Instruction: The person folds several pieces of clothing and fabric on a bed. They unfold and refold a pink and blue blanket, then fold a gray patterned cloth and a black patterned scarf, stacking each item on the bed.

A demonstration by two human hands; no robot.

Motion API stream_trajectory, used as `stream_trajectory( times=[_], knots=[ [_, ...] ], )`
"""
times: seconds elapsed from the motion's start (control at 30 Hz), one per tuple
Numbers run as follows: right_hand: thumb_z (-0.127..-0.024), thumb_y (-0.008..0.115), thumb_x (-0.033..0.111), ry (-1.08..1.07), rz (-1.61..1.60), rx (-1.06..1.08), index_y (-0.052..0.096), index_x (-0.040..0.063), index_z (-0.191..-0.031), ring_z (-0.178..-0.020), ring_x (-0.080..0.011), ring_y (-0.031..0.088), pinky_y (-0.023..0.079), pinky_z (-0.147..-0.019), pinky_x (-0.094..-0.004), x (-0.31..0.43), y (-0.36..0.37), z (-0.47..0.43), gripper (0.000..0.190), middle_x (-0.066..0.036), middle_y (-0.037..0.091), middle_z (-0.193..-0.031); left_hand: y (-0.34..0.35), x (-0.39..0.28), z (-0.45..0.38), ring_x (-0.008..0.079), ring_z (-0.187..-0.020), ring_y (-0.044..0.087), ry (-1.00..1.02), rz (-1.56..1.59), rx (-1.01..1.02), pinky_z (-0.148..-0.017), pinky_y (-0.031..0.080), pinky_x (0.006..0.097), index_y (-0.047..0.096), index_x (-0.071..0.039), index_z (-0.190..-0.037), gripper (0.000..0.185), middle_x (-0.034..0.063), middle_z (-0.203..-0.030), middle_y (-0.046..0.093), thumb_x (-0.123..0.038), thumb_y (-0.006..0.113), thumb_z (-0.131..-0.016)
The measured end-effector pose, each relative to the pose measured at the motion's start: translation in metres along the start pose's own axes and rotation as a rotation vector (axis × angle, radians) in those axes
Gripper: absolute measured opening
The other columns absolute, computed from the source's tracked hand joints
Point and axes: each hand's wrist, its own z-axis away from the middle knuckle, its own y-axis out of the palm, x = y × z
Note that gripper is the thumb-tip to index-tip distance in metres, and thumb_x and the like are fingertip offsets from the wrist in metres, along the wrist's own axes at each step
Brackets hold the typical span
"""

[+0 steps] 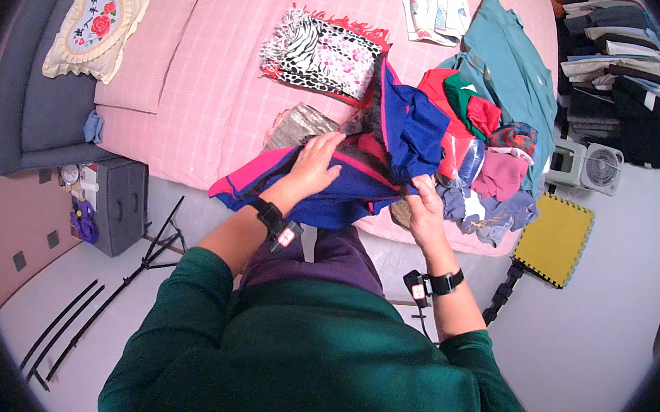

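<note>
A blue cloth garment or scarf (411,128) with pink and dark edging is spread, partly bunched, over the near edge of the bed. My right hand (427,211) pinches its edge between thumb and fingers. Flat on the left part of the same cloth lies my left hand (312,167), thumb apart from the fingers, gripping nothing that I can see. Just beyond my left fingertips is a folded grey-brown shiny cloth (304,128), partly covered by the blue one. Farther back rests a folded, fringed scarf (333,55) with zebra and spotted print.
A heap of clothes, including a red garment (440,93), a pink one (501,174) and a long teal one (515,64), lies on the pink bed (212,80). A tripod (133,272) lies left on the floor. Right are a yellow foam mat (555,238) and a fan (601,168).
</note>
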Motion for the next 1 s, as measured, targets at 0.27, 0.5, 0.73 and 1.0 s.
stream_trajectory(
  times=[0.27,0.5,0.73,1.0],
  knots=[
    [-0.088,0.046,0.005,0.236,-0.199,0.08,0.056,0.0,-0.103,-0.095,-0.0147,0.052,0.041,-0.086,-0.0283,0.028,-0.034,0.026,0.019,-0.007,0.056,-0.106,0.026,0.038,-0.019,0.0296,-0.107,0.053,0.118,-0.202,0.651,-0.099,0.032,0.0502,0.063,-0.008,-0.101,0.031,0.0122,-0.102,0.062,-0.024,0.066,-0.074],
    [-0.09,0.048,0.01,0.272,-0.269,0.064,0.055,0.003,-0.1,-0.083,-0.0076,0.043,0.035,-0.076,-0.0218,0.047,-0.048,0.053,0.015,0.003,0.049,-0.092,0.046,0.04,0.0,0.032,-0.104,0.054,0.048,-0.143,0.462,-0.094,0.039,0.0448,0.065,-0.003,-0.09,0.022,0.014,-0.102,0.061,-0.018,0.064,-0.074],
    [-0.094,0.05,0.02,0.266,-0.292,0.024,0.055,0.002,-0.097,-0.082,-0.0089,0.047,0.039,-0.074,-0.0239,0.061,-0.065,0.071,0.019,0.0,0.053,-0.09,0.065,0.009,-0.034,0.0302,-0.126,0.039,0.356,-0.15,0.09,-0.102,0.034,0.0444,0.067,-0.005,-0.082,0.014,0.0112,-0.137,0.042,-0.007,0.062,-0.069],
    [-0.093,0.05,0.015,0.234,-0.355,-0.042,0.055,0.001,-0.102,-0.088,-0.0105,0.047,0.039,-0.078,-0.0256,0.045,-0.092,0.096,0.018,-0.002,0.053,-0.097,0.094,-0.001,-0.037,0.0276,-0.125,0.042,0.487,-0.133,0.216,-0.105,0.032,0.048,0.061,-0.006,-0.069,0.005,0.0075,-0.13,0.051,-0.004,0.061,-0.065]
  ],
)
